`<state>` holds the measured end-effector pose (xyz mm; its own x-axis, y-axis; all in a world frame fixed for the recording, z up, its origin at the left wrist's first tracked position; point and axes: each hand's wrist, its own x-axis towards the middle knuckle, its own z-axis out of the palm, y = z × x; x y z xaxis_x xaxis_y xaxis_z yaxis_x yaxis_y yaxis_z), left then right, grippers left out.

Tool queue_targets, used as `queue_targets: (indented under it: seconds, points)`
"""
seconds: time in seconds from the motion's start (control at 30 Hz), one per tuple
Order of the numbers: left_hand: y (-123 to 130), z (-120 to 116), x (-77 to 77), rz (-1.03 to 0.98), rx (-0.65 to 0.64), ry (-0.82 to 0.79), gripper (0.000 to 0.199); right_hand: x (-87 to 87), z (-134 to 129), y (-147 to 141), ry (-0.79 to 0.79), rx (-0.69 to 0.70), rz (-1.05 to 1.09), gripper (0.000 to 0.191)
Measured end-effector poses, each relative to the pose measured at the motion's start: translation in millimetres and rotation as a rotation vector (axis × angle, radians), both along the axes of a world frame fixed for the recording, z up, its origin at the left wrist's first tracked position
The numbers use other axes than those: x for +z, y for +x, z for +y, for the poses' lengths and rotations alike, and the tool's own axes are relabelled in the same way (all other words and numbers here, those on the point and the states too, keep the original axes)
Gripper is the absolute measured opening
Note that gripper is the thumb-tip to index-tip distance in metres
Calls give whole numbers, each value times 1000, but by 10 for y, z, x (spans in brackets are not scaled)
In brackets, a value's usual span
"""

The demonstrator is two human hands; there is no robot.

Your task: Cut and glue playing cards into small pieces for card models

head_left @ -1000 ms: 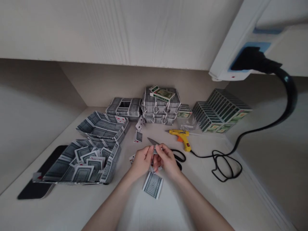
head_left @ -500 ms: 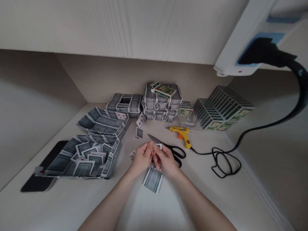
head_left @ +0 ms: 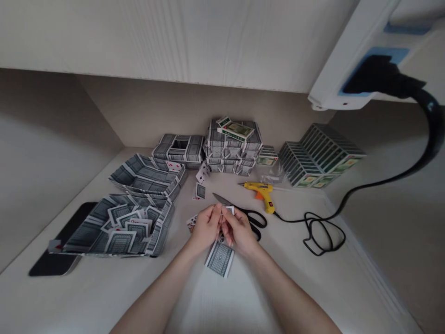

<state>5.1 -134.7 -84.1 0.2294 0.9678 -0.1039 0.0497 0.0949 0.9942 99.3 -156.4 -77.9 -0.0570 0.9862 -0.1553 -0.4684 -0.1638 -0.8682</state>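
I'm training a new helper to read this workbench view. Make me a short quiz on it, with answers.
1. Multiple choice: which tool lies closest to the right hand?
a) the yellow glue gun
b) the scissors
c) a hammer

2. True or false: a green-and-white box rests on top of the stacked card-covered boxes.

3. Fill in the word: of the two open trays on the left, the ____ one holds the pile of loose cards.

Key: 1. b; 2. true; 3. nearer
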Motion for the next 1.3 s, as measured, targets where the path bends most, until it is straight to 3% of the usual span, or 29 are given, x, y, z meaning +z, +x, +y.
queue_targets:
  seconds: [0.2, 0.43, 0.8, 0.97, 1.13, 1.3]
  points:
    - [-22, 25, 59, 59, -12, 56, 43, 12, 26, 16, -25, 48, 108, 38]
    - [-41, 47, 32, 81, -27, 81, 41, -36, 37, 33, 10, 11, -90, 42]
    - [17, 9, 158, -26, -55, 24, 45, -18, 38, 84, 33, -1, -61, 43]
    - [-20, 36, 153, -38, -25, 36, 43, -10, 51, 115, 6, 13, -82, 44]
    - [-39, 73, 104, -60, -120, 14, 38, 3, 56, 115, 62, -44, -186, 44]
    - [-39, 87, 78, -54, -137, 14, 35, -35, 65, 103, 21, -39, -138, 44]
